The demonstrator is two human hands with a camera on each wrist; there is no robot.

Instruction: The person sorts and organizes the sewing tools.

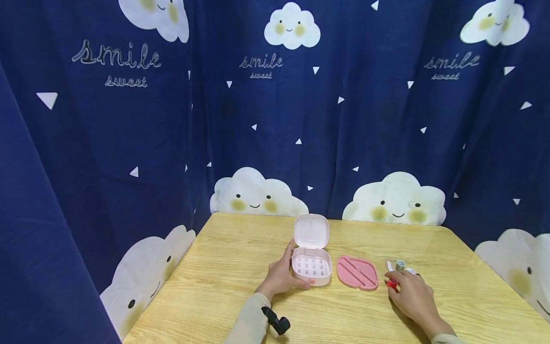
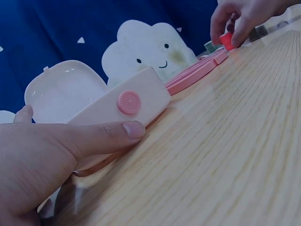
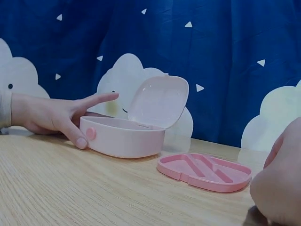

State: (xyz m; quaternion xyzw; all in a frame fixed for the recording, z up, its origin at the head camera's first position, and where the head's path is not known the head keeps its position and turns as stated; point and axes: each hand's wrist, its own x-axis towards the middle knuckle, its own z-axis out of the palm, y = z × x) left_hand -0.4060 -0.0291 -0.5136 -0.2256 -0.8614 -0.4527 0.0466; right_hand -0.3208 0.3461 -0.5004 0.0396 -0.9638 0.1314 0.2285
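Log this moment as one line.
left hand: holds box | lid: open | tray: on table, beside box | right hand: pinches red spool

Soft light lies evenly over the tabletop [image 1: 232,253]; I see shadow beneath the right hand [image 1: 413,294], glints on the lid [image 2: 66,92], and dimmer, bluish wrist views.

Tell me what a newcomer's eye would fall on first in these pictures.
Probably the deep-blue curtain filling the background, with its smiling white clouds. Next, the pale pink box standing open around the middle of the wooden table, the left grip against its left side and a darker pink tray to its right. The small red spool pinched in the right grip, right of the tray, also pops.
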